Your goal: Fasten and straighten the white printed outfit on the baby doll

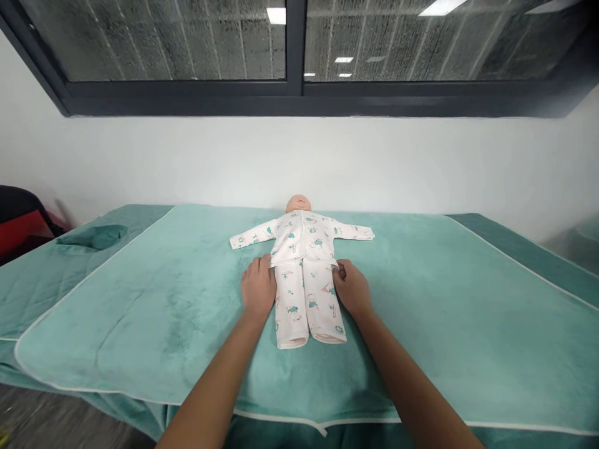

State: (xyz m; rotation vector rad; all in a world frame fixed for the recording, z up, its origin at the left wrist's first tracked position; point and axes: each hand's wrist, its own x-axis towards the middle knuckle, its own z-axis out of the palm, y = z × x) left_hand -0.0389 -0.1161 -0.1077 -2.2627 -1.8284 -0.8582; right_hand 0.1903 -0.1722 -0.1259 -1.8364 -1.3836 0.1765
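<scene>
A baby doll [298, 203] lies on its back on a teal towel [421, 293], head toward the wall, arms spread. It wears a white printed jacket [304, 237] and matching white printed trousers [306, 302]. My left hand [258, 285] rests at the trousers' waist on the doll's left-hand side, fingers curled at the jacket hem. My right hand [350, 288] is at the opposite side of the waist, fingers pinching the trouser waistband.
The towel covers a teal-sheeted massage bed [37, 280] with a face hole [96, 237] at the left. A white wall and a dark-framed window [294, 62] stand behind. A red and black object [19, 218] sits at far left.
</scene>
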